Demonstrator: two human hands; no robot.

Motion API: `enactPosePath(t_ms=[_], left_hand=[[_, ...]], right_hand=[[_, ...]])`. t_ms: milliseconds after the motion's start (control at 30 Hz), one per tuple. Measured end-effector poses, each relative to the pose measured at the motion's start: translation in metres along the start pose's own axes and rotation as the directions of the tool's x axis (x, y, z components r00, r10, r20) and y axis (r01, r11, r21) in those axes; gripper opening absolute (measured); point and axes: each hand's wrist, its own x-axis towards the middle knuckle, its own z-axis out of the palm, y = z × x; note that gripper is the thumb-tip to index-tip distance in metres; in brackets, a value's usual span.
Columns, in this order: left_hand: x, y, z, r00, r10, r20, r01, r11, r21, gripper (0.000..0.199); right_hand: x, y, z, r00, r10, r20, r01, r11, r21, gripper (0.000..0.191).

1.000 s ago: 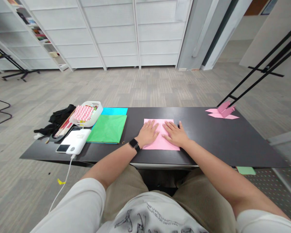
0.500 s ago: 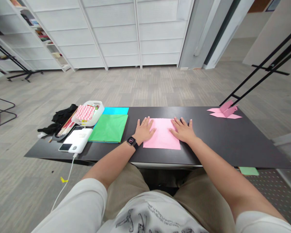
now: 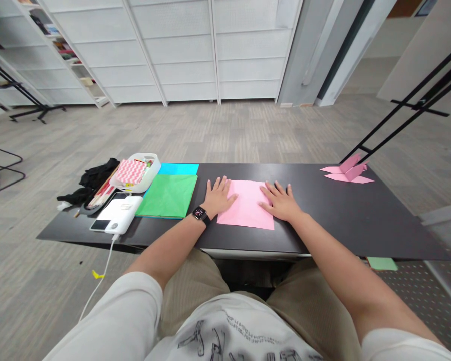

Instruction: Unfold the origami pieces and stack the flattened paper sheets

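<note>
A square sheet of pink paper (image 3: 247,208) lies flat on the dark table (image 3: 334,220) in front of me. My left hand (image 3: 218,196) rests on its left edge, fingers spread, partly on the paper and partly on the tabletop. On the opposite edge, my right hand (image 3: 279,200) lies flat in the same way, thumb pointing inward over the sheet. Neither hand grips anything. Pink folded-paper birds (image 3: 349,170) stand at the far right of the table.
To my left are a stack of green paper (image 3: 169,195) over blue sheets (image 3: 180,169), a white basket (image 3: 150,173) of supplies, a white power bank (image 3: 125,215) with a cable, and black cloth (image 3: 97,174). A light green piece (image 3: 382,263) shows at the table's near right edge.
Both hands and the pink paper have shifted slightly to the left together, and the sheet is turned a little. The hands remain spread on its edges.
</note>
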Motion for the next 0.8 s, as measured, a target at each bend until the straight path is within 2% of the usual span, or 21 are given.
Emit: enactPosePath(t_ms=[100,167,200,267,333,367,433,533,667,800], left_hand=[[0.006,-0.008,-0.013,0.988,-0.150,-0.040,0.151,0.988,0.024,0.080],[0.005,-0.002,-0.021,0.982,-0.145,-0.124,0.148,0.989,0.014,0.077],[0.002,0.005,-0.023,0.985,-0.076,-0.157,0.078,0.997,0.006,0.074],[-0.007,0.023,-0.022,0.973,0.174,-0.151,-0.178,0.984,-0.010,0.072],[-0.018,0.040,-0.015,0.919,0.391,-0.060,-0.392,0.920,-0.019,0.074],[-0.023,0.046,-0.011,0.905,0.424,-0.017,-0.424,0.905,-0.026,0.075],[-0.031,0.053,-0.003,0.899,0.437,0.036,-0.435,0.899,-0.037,0.075],[-0.035,0.052,0.002,0.913,0.404,0.055,-0.403,0.914,-0.040,0.077],[-0.040,0.043,0.000,0.917,0.393,0.065,-0.391,0.920,-0.037,0.090],[-0.055,0.027,-0.005,0.910,0.409,0.071,-0.408,0.912,-0.025,0.090]], right_hand=[[0.001,0.002,0.003,1.000,0.001,-0.009,-0.001,1.000,0.010,0.083],[0.001,0.003,0.004,1.000,0.003,-0.016,-0.003,1.000,0.007,0.083],[0.001,0.003,0.004,1.000,0.004,-0.019,-0.004,1.000,0.003,0.083],[0.001,0.002,0.004,1.000,0.004,-0.025,-0.004,1.000,-0.006,0.081],[0.001,0.002,0.004,1.000,0.002,-0.031,-0.002,1.000,-0.013,0.079],[0.001,0.002,0.004,0.999,0.001,-0.032,-0.001,1.000,-0.015,0.078],[0.001,0.002,0.004,1.000,-0.001,-0.030,0.000,1.000,-0.016,0.077],[0.001,0.003,0.004,1.000,-0.003,-0.030,0.002,1.000,-0.020,0.077],[0.002,0.004,0.005,1.000,0.002,-0.018,-0.002,1.000,-0.029,0.077],[0.003,0.005,0.007,1.000,0.001,-0.022,-0.002,1.000,-0.027,0.078]])
